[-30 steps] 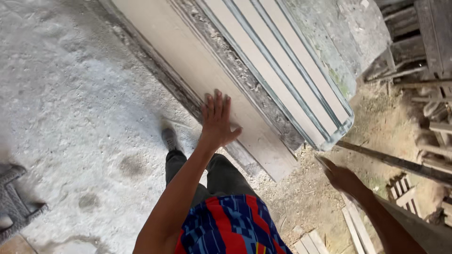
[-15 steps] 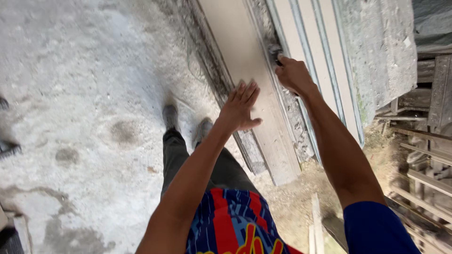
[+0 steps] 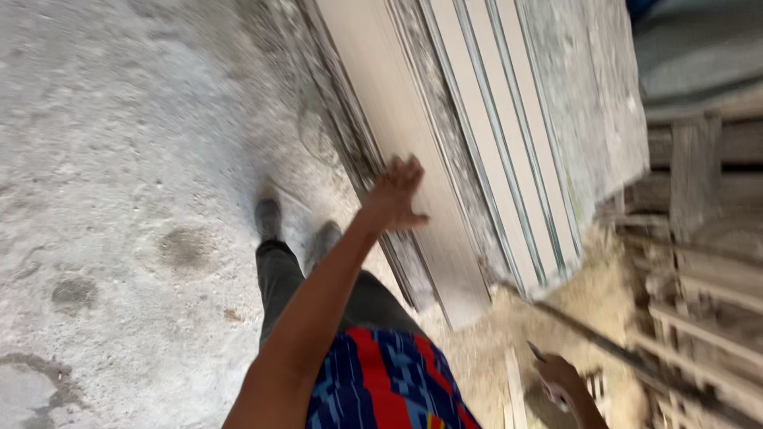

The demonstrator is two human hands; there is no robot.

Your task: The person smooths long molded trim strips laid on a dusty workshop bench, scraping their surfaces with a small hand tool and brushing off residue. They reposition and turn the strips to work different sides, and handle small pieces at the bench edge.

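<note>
Two hands are visible: the left hand point(image 3: 395, 193), fingers spread open, hovers over or touches the pale long board point(image 3: 405, 151) stacked beside ribbed panels point(image 3: 509, 143) on the concrete floor point(image 3: 119, 159), while the right hand point(image 3: 559, 377) hangs low, its grip indiscernible.

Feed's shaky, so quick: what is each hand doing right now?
Left hand: open, fingers spread, over the pale board.
Right hand: low, holding a thin, blurred object; cannot tell what.

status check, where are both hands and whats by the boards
Left hand open, fingers spread, over the pale board in the leaning stack. Right hand low, apart from the stack, grip unclear. Sawdust pile at the boards' foot.
</note>
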